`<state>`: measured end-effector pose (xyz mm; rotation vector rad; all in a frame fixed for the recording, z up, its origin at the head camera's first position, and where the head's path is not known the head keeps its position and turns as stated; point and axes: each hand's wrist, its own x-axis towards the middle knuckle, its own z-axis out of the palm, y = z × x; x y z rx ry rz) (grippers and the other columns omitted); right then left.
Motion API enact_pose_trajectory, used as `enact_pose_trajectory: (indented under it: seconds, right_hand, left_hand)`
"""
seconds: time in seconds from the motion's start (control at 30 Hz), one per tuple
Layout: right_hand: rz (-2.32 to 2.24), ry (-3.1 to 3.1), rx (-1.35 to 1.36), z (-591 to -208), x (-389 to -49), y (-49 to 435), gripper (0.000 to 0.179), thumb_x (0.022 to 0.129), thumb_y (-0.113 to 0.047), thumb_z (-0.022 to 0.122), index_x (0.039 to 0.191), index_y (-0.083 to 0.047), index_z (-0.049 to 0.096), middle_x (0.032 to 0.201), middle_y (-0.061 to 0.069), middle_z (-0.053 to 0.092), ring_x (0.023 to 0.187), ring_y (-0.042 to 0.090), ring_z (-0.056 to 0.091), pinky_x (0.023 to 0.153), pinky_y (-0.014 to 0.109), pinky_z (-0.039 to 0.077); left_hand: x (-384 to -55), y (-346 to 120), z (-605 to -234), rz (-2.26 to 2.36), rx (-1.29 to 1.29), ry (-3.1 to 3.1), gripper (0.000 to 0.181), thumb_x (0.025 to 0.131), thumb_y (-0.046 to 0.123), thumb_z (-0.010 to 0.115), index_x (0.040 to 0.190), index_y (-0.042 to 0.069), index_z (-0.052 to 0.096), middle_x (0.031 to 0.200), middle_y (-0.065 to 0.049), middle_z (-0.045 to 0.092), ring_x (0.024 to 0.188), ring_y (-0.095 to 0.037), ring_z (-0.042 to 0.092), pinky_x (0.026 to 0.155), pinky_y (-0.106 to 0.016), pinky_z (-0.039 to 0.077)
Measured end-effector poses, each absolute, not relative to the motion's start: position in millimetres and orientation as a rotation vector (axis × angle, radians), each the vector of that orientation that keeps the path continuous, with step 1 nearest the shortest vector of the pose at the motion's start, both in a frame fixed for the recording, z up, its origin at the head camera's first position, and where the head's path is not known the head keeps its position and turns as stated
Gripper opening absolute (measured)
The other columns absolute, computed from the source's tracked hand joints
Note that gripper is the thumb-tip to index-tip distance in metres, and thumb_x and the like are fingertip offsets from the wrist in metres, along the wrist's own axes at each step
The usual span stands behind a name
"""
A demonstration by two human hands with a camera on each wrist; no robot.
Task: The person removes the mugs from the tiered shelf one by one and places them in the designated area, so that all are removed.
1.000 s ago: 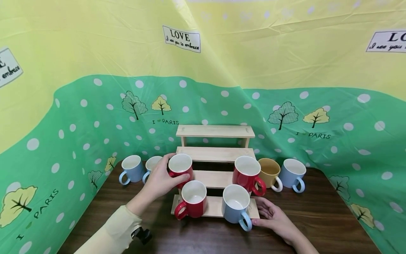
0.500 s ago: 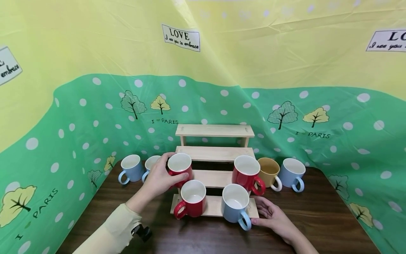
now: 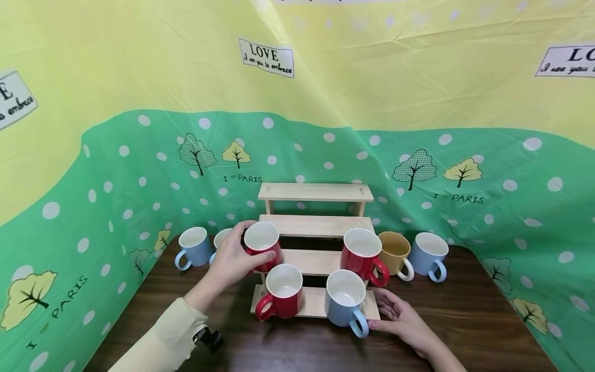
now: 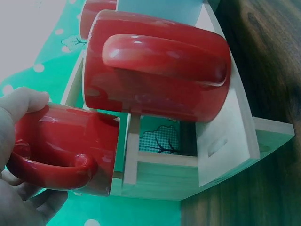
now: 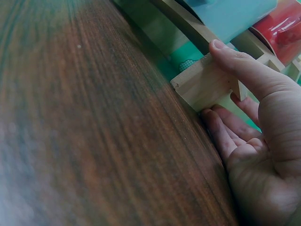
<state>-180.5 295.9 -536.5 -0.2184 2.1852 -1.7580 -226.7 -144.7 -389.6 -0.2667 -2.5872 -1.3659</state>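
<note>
My left hand (image 3: 231,259) grips a red mug (image 3: 266,250) with a white inside, thumb on one side and fingers round the other. This mug is upright at the left end of the second step of a wooden tiered shelf (image 3: 316,226); in the left wrist view its base is close by the step's edge. On the bottom step stand another red mug (image 3: 289,295) and a light blue mug (image 3: 343,299). A third red mug (image 3: 358,259) sits at the second step's right end. My right hand (image 5: 263,127) holds the bottom step's right end, thumb on its front edge, fingers curled at the side.
On the dark wooden table (image 3: 297,346), two light blue mugs stand left of the shelf, one (image 3: 194,248) partly beside my hand. A mustard mug (image 3: 394,253) and a blue mug (image 3: 428,253) stand to the right. A printed cloth (image 3: 316,150) hangs behind.
My left hand and its red mug have shifted slightly left and up. The right hand stays at the shelf's end, and the other mugs keep their places.
</note>
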Motion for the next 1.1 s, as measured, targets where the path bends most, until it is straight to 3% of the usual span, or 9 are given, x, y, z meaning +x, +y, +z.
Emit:
enact_pose_trajectory:
  seconds: [0.47,1.1]
  right_hand:
    - [-1.735,2.196,-0.186,-538.7,-180.8,297.2,0.088,0.097,-0.018,0.085,0.164,0.006,0.033,0.162,0.031,0.047,0.148,0.047,0.05,0.104,0.019,0.052]
    - [-1.755,2.182,-0.237,-536.7,-181.1,297.1,0.087,0.098,-0.015,0.083,0.164,0.007,0.031,0.16,0.032,0.048,0.146,0.046,0.052,0.101,0.015,0.049]
  left_hand:
    - [-226.3,-156.9,-375.2,-1.301,-0.324,-2.565,0.082,0.08,0.033,0.099,0.147,0.011,0.057,0.131,-0.01,0.071,0.117,-0.03,0.068,0.095,-0.054,0.061]
    - [-203.5,-182.1,-351.7,-1.332,-0.314,-2.546,0.082,0.081,0.028,0.099,0.148,0.01,0.055,0.134,-0.012,0.069,0.12,-0.032,0.065,0.092,-0.048,0.06]
